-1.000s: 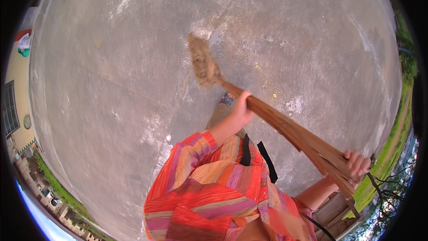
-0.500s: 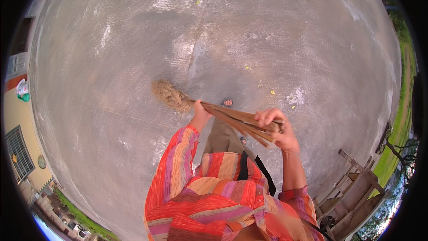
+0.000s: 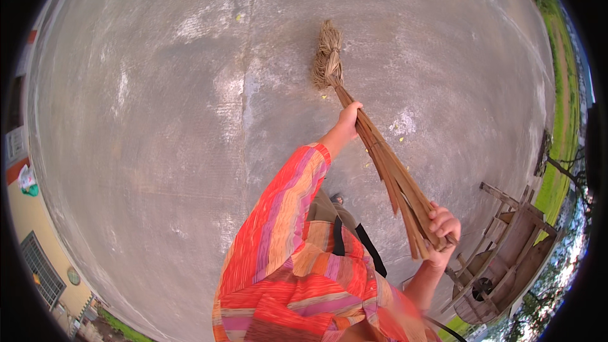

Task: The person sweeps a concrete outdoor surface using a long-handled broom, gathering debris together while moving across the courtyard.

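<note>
A long broom (image 3: 394, 168) with a flat brown stalk handle slants across in front of me. Its tied bundle of dry straw-like fibres (image 3: 328, 57) points away from me over the concrete floor; whether it touches the floor I cannot tell. My left hand (image 3: 349, 119) is closed round the thin part of the handle, just behind the fibre head. Lower right, the fingers of my right hand (image 3: 442, 231) wrap round the wide end of the handle, where the stalks spread apart.
Grey concrete floor (image 3: 171, 120) spreads all round, with small yellow leaves on it. A wooden machine or cart (image 3: 500, 266) stands at the right. Along the left edge are a yellow wall (image 3: 31, 212) with a barred window (image 3: 43, 271) and a white and green bag (image 3: 27, 180).
The broom's fibre head has swung from the left to ahead of me. My left hand has moved forward and right; my right hand has moved right and closer to my body.
</note>
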A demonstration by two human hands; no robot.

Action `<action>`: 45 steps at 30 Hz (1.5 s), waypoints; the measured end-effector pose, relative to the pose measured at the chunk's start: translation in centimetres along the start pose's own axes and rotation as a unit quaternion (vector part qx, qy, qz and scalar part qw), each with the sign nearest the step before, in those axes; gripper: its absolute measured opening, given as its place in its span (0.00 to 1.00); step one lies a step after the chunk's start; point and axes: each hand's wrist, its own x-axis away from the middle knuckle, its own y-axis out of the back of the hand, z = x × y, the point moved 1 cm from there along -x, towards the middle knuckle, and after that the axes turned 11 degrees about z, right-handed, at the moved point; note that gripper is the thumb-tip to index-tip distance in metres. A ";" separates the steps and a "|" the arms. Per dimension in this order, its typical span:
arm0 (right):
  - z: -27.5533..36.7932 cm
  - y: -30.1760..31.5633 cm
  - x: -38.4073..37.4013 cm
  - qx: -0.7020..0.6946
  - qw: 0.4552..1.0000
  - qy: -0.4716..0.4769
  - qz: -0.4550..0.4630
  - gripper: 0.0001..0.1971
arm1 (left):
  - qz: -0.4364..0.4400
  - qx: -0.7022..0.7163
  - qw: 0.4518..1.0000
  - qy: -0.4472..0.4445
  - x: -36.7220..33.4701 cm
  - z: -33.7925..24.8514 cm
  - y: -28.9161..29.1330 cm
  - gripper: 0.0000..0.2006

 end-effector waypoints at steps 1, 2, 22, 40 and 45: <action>0.4 1.7 0.6 -0.004 1.000 0.023 -0.014 0.16 | 0.015 0.007 1.000 0.002 0.6 0.6 -1.7 0.13; 0.8 3.0 1.0 -0.009 0.999 0.046 -0.026 0.16 | 0.028 0.015 0.999 0.003 1.3 1.3 -3.3 0.12; -19.6 2.3 5.7 -0.287 0.948 -0.109 -0.087 0.16 | -0.193 -0.220 0.956 -0.004 -5.0 -0.9 10.9 0.10; 4.4 11.8 48.8 -0.014 0.932 0.013 -0.361 0.13 | -0.001 -0.157 0.970 0.187 17.7 45.2 -4.2 0.08; 9.3 7.5 53.1 0.099 0.943 -0.011 -0.316 0.14 | 0.015 -0.220 0.909 0.355 22.5 55.9 -2.4 0.08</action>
